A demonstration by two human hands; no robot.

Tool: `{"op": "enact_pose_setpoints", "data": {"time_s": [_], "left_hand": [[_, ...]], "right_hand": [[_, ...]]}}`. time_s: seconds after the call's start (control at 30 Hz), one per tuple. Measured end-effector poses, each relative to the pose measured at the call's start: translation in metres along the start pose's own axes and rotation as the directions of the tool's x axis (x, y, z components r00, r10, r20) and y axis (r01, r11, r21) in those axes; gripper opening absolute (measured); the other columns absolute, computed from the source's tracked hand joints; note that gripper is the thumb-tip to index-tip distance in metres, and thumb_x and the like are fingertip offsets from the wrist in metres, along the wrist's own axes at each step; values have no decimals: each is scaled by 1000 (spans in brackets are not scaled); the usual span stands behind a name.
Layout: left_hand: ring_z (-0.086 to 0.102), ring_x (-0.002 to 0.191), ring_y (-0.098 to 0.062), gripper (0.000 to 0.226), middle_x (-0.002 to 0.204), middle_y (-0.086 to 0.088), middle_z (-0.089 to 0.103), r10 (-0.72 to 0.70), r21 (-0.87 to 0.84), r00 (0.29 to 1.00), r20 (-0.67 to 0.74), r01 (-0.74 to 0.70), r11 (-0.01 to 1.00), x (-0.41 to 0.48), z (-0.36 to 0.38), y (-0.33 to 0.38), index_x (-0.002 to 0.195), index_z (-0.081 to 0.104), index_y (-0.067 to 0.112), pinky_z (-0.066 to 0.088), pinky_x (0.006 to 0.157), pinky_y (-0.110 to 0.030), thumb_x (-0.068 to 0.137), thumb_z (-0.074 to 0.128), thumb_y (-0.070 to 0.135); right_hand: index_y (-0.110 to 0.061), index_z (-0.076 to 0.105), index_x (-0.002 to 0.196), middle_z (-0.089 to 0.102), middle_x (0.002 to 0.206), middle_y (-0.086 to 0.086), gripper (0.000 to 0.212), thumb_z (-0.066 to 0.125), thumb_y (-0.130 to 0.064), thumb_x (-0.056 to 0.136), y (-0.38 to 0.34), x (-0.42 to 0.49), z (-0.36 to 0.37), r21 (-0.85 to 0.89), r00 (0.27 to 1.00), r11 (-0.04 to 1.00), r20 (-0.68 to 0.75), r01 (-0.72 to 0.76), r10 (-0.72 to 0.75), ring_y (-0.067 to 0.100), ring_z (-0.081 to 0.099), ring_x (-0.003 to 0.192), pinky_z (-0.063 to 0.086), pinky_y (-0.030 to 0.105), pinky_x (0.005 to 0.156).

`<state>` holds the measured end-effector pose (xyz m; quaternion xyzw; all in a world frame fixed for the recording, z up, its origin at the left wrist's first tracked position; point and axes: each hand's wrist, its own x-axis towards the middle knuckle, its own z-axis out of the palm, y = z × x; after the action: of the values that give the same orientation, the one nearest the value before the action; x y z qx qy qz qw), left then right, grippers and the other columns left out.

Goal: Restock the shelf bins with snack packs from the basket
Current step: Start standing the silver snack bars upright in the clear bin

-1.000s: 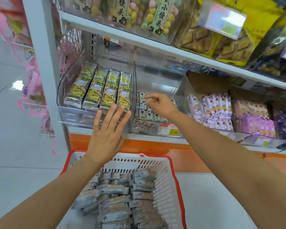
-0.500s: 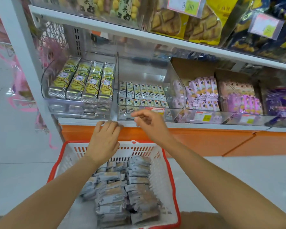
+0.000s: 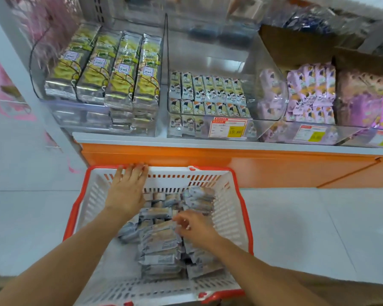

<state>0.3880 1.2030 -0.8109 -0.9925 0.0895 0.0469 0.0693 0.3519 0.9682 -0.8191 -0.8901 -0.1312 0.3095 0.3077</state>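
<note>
Head view shows the left hand [image 3: 126, 191], grip apart and fingers straight, resting on the far rim of the basket [image 3: 241, 195]. The right hand [image 3: 197, 228] curls onto the snack packs [image 3: 161, 246] piled inside, below the shelf bins [image 3: 272, 89]. Whether its grip holds one I cannot tell.

both bare forearms reach forward from the lower corners of the view. the left grip [image 3: 127, 191] lies palm down, wrist straight, with its fingers [image 3: 134, 171] straight, close together and pointing away from the body. the right grip [image 3: 197, 228] sits nearer the body and angles inward toward the left. its fingers [image 3: 181, 221] are curled downward and blurred, so whether they pinch anything cannot be told.
</note>
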Motion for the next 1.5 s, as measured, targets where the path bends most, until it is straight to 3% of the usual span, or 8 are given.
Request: {"op": "enact_pose_setpoints", "data": {"time_s": [0.17, 0.47, 0.7, 0.83, 0.97, 1.1, 1.23, 1.5], "left_hand": [[42, 132, -41, 83, 142, -21, 47, 38, -109, 994, -106, -50, 993, 1, 19, -2, 142, 48, 6, 29, 112, -59, 68, 81, 20], [36, 138, -41, 86, 149, -18, 42, 12, -166, 994, -113, -30, 986, 0, 23, -1, 147, 42, 10, 27, 113, -59, 68, 77, 13], [35, 138, -40, 84, 149, -22, 39, 6, -230, 997, -71, -23, 973, -2, 11, 3, 146, 44, 8, 26, 116, -54, 70, 78, 18], [42, 132, -36, 53, 143, -14, 45, 129, -380, 990, -62, -143, 914, -8, -5, 15, 134, 57, 14, 34, 108, -46, 83, 69, 19], [46, 125, -13, 34, 133, 11, 47, 229, -799, 967, 115, -47, 600, -12, -34, 35, 134, 58, 22, 39, 102, -26, 101, 50, 31], [58, 112, -10, 35, 124, 9, 62, 238, -950, 966, 101, 22, 313, -13, -60, 51, 131, 59, 26, 44, 87, -11, 98, 55, 37], [63, 92, -1, 27, 108, 5, 69, 200, -995, 980, 24, 4, 103, -16, -91, 57, 125, 61, 15, 48, 78, -14, 101, 52, 21], [68, 104, -29, 29, 115, -19, 69, 94, -977, 996, 3, 23, -211, -19, -130, 65, 126, 57, -3, 56, 91, -33, 103, 43, 6]], "right_hand": [[-14, 57, 131, 60, 126, 7, 38, 60, -25, 95, 8, 6, 29, -100, 989, 995, 143, -22, 36, 22, 58, 110, 50, 36, 94], [-18, 54, 125, 50, 123, 5, 44, 71, -30, 87, 18, 13, 45, -284, 989, 959, 146, 10, 33, 22, 45, 113, 42, 32, 92], [-21, 59, 114, 55, 116, -1, 34, 74, -25, 84, 16, 12, 15, -21, 999, 999, 41, -30, 31, 14, 53, 102, 48, 28, 86], [-23, 62, 112, 62, 112, 1, 31, 75, -20, 84, 4, 4, -21, 224, 989, 974, -144, 9, 24, 6, 56, 84, 48, 18, 74], [-22, 58, 115, 59, 97, 3, 36, 75, -15, 84, -16, -11, -56, 410, 948, 903, -318, 128, 10, 3, 56, 78, 47, 14, 76], [-17, 55, 124, 64, 95, 5, 47, 76, -12, 83, -36, -25, -84, 509, 901, 814, -431, 279, -40, 11, 61, 83, 51, 21, 76], [-20, 47, 130, 68, 107, 9, 56, 76, -15, 83, -54, -37, -106, 513, 848, 766, -524, 388, -79, 18, 65, 97, 54, 27, 83], [-26, 55, 109, 62, 99, -6, 35, 76, -17, 83, -68, -73, -111, 302, 818, 839, -515, 452, -256, 14, 59, 89, 52, 36, 74]]}}
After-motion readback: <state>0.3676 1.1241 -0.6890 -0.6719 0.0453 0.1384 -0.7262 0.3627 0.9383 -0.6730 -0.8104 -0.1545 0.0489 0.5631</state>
